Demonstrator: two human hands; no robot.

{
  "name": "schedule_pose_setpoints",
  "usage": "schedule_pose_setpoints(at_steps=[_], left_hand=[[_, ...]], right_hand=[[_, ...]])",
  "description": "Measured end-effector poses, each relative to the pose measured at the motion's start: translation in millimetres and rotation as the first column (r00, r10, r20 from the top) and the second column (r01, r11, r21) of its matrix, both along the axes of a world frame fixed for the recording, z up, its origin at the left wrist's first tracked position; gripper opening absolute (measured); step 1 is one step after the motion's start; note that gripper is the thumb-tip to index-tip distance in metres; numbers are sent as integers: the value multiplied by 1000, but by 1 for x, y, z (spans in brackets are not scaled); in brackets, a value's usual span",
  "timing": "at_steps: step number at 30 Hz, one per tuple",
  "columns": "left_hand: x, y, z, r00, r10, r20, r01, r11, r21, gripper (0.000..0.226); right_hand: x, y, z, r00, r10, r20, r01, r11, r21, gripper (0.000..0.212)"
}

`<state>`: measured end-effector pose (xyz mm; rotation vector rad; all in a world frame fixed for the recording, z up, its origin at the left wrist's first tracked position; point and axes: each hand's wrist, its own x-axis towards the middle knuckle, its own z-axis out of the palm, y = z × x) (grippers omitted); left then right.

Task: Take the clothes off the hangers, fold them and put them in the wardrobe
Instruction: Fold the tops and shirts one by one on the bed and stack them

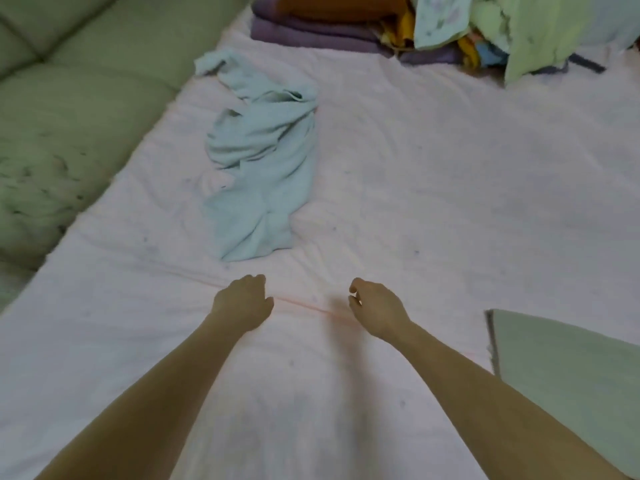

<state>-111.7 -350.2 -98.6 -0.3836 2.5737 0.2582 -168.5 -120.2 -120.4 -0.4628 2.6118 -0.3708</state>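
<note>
A crumpled light blue garment (258, 174) lies on the pale pink bed sheet (433, 174), left of the middle. No hanger shows on it. My left hand (244, 304) hovers just below the garment's near end, back up, fingers loosely curled, with nothing visible in it. My right hand (375, 306) is level with it to the right, with thumb and fingers loosely curled and a small gap between them, holding nothing. A thin pink seam line (311, 308) on the sheet runs between the two hands.
A green padded headboard or cushion (76, 98) borders the bed on the left. At the far end sit folded purple and brown textiles (311, 32) and a heap of mixed coloured clothes (485, 29). A folded pale green piece (568, 382) lies at the near right.
</note>
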Motion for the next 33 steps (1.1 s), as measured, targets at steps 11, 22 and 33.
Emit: schedule_pose_setpoints(at_steps=[11,22,33], left_hand=[[12,-227,-61,990,83,-113,-66,987,149,53],[17,-264,-82,969,65,-240,23,937,348,62],[38,-195,43,932,153,-328,134,696,705,97]], right_hand=[[-61,-270,-72,926,241,-289,-187,962,200,97],[-73,-329,-82,933,-318,-168,269,927,-260,6],[35,-234,89,883,-443,154,452,717,-530,17]])
